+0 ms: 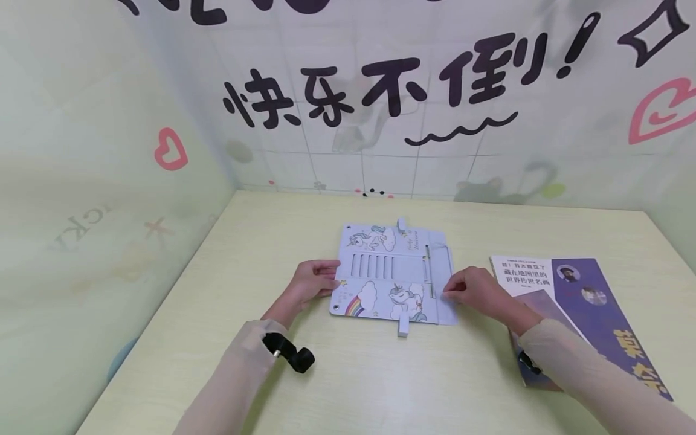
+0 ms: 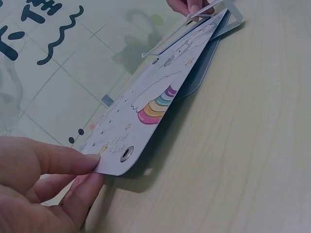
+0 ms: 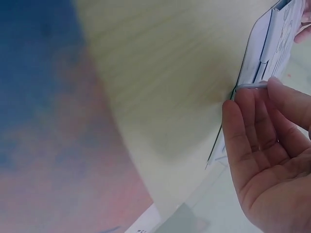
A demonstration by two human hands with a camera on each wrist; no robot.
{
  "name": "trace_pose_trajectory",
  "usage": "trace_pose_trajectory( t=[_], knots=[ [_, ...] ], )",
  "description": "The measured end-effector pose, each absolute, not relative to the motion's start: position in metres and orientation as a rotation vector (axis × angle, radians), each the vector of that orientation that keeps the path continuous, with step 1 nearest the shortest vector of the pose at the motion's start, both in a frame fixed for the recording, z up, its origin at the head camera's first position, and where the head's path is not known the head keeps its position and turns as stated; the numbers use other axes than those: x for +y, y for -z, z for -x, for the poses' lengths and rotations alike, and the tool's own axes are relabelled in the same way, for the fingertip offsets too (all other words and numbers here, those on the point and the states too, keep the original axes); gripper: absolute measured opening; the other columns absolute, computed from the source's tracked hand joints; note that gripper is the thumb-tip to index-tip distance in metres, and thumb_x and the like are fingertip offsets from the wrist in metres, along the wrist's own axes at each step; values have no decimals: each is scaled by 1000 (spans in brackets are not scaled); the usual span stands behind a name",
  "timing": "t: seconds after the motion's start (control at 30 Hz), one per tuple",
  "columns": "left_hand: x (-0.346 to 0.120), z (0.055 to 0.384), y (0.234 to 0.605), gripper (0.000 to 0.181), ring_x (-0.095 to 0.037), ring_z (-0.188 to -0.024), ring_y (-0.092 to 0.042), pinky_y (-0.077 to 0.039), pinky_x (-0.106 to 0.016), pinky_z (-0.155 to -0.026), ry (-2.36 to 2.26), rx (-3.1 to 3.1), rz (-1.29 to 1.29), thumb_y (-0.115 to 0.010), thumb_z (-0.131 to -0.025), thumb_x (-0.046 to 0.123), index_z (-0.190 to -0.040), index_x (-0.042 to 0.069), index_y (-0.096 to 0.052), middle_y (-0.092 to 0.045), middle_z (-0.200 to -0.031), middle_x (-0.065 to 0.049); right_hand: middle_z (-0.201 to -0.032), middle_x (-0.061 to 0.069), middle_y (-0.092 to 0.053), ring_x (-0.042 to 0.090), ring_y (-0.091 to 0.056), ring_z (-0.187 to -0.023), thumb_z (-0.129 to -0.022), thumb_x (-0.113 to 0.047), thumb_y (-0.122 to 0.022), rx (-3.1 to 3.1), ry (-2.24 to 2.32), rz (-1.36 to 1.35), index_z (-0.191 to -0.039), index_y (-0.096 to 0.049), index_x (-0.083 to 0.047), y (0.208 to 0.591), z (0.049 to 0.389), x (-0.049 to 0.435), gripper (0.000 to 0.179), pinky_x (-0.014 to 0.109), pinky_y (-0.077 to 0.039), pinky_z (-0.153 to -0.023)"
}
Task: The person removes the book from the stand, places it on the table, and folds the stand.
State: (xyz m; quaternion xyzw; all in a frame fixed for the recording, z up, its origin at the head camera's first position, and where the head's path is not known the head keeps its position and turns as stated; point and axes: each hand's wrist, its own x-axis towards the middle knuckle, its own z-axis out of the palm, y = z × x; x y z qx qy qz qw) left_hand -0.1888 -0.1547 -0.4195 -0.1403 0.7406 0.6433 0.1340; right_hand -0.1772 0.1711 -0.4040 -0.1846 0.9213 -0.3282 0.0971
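A pale folding book stand point(image 1: 409, 269) printed with unicorns, clouds and a rainbow is in front of me, its panel slotted in the middle. My left hand point(image 1: 310, 281) pinches its left edge between thumb and fingers, beside a metal eyelet point(image 2: 127, 154) in the left wrist view. That near corner is raised off the table. At the stand's right side, my right hand point(image 1: 480, 291) pinches a thin wire bracket point(image 3: 252, 86) between thumb and fingertips. Small page clips point(image 1: 403, 324) stick out from the stand's front and back edges.
Purple-and-white books point(image 1: 584, 290) lie overlapped on the table to the right, under my right forearm. The pale wooden table point(image 1: 380, 386) meets a printed wall covering point(image 1: 337, 169) at the back and another at the left.
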Motion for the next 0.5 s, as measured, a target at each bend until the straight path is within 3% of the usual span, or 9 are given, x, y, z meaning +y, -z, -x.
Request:
trace_pose_trajectory(
  t=[0.5],
  knots=[
    [-155,189,420,51,-19,-89,-55,-54,-29,-74,-1873,2130,412,-62,-75,-17,-121,4,-58,-55,-107,-13,-68,-2,-64,10,-48,-62,-77,-6,-72,2723,916,572,-72,-70,-4,409,183,165,5,22,-40,-54]
  ],
)
